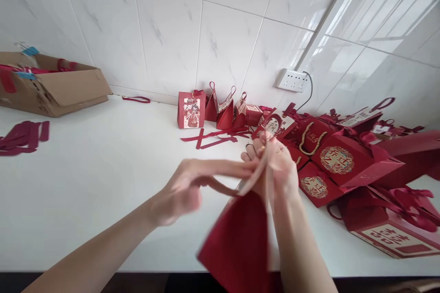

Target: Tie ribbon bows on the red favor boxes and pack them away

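Note:
A red gift box with a slanted side hangs below my hands at the table's front edge, blurred by motion. A ribbon, pale in the light and dark red in shade, rises from its top. My right hand is closed on the ribbon above the box, a ring on one finger. My left hand reaches in from the left, its long finger stretched to the ribbon near my right hand. A strand of ribbon curves from under its fingers to the box top; its exact grip is smeared.
Red gift boxes with ribbons and rope handles are piled at the right. Several smaller boxes stand by the tiled wall, with loose ribbons before them. At the left are a cardboard carton and a ribbon bundle. A power strip is on the wall.

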Demonstrator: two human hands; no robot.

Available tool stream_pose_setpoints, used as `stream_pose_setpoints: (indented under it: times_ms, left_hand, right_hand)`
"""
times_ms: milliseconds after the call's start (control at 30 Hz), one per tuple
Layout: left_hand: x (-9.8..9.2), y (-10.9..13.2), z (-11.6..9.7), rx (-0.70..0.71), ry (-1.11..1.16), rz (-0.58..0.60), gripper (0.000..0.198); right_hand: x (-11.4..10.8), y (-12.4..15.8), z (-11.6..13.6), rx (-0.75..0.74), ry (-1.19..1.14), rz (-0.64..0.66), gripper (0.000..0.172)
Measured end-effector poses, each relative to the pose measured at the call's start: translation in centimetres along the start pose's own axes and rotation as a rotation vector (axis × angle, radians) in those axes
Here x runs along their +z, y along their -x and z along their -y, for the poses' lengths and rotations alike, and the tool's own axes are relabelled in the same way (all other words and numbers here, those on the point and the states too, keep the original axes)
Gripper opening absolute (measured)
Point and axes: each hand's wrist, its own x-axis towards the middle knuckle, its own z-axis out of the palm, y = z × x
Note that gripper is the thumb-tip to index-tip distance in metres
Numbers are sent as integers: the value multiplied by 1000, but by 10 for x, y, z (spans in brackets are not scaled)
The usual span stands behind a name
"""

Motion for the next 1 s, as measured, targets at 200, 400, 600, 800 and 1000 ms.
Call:
stream_pose_setpoints:
  times_ms: [200,400,600,800,1000]
  left_hand:
    - [10,-11,7,-82,280,898,68]
    - [-7,-10,16,-329,287,850,80]
    - [-39,-15,22,-241,44,-55,74]
    - [-26,-21,29,-169,-366,-346,28]
    - [-19,-18,29,-155,-450,-460,28]
  right_hand:
    - [6,-12,-32,71,-180,71,42]
    - [0,-12,-27,144,-10,115,46]
    - [-3,-6,0,-33,369,-220,31]
    - [9,1,-6,-76,607,-171,26]
    - [13,7,-8,-124,606,-149,24]
